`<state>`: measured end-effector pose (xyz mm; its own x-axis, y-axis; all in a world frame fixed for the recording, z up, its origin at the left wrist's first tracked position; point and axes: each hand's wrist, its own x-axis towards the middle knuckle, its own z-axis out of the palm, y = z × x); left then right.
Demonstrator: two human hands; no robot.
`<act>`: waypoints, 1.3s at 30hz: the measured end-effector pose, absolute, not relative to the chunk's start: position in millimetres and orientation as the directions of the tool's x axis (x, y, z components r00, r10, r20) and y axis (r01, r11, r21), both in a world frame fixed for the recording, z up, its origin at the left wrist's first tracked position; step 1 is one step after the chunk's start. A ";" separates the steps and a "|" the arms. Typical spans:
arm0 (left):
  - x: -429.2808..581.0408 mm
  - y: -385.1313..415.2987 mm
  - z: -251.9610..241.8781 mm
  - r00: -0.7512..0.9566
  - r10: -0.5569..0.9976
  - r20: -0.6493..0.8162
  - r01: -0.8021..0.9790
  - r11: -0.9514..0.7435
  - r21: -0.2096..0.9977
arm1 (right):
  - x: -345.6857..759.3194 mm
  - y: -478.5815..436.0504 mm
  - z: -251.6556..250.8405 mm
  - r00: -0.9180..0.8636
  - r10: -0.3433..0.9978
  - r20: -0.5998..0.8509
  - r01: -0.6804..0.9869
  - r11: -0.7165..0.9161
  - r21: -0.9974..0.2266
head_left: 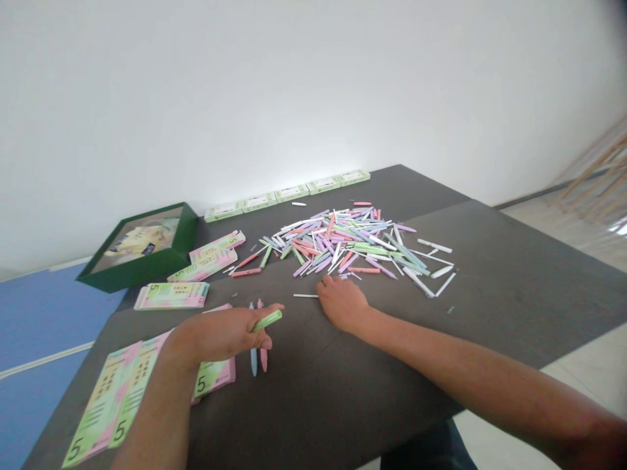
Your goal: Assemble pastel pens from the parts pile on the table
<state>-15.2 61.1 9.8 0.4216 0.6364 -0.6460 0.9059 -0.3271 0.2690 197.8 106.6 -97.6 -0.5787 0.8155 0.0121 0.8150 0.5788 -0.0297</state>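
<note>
left hand (220,334): gripping green pen (267,320) | right hand (343,303): open, flat on table (304,372) | green box (142,271): papers (142,240) inside (yellowish, jumbled)

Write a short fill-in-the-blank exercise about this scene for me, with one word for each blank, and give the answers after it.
1. The pen in the left hand is ____.
2. The white pen lies nearest the ____ hand.
3. The box stands to the ____ of the pile of pens.
4. The cards show the number ____.

Answers: green; right; left; 5.
</note>
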 end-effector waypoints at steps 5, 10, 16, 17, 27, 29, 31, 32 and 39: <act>-14.0 60.6 11.3 0.397 0.652 -0.646 0.913 -0.349 0.210 | 192.4 102.9 -101.7 -0.598 0.801 -0.005 0.801 0.598 0.002; -12.7 59.4 14.2 0.407 0.624 -0.667 0.909 -0.345 0.233 | 203.1 113.4 -89.1 -0.588 0.809 0.002 0.808 0.587 -0.050; -8.7 59.7 13.4 0.405 0.613 -0.679 0.914 -0.288 0.285 | 254.9 142.6 -66.4 -0.309 0.949 0.070 0.939 0.316 -0.136; -7.5 60.0 12.8 0.404 0.610 -0.681 0.915 -0.276 0.295 | 260.1 143.1 -65.7 -0.301 0.952 0.056 0.942 0.306 -0.137; -6.5 61.3 9.1 0.439 0.579 -0.687 0.898 -0.288 0.332 | 208.9 106.8 -95.2 -0.657 0.752 0.049 0.752 0.659 -0.030; -8.5 61.6 8.5 0.441 0.578 -0.686 0.897 -0.303 0.321 | 200.8 104.3 -98.8 -0.662 0.747 0.056 0.748 0.663 -0.003; -10.8 61.8 7.5 0.438 0.585 -0.683 0.898 -0.320 0.302 | 197.1 102.2 -101.8 -0.658 0.750 0.066 0.752 0.659 0.011; -11.9 61.9 6.9 0.435 0.589 -0.681 0.899 -0.327 0.291 | 196.3 101.1 -103.2 -0.654 0.753 0.073 0.755 0.655 0.015; -14.5 60.2 5.1 0.437 0.597 -0.672 0.899 -0.316 0.304 | 193.9 98.5 -105.6 -0.670 0.740 0.049 0.742 0.670 0.033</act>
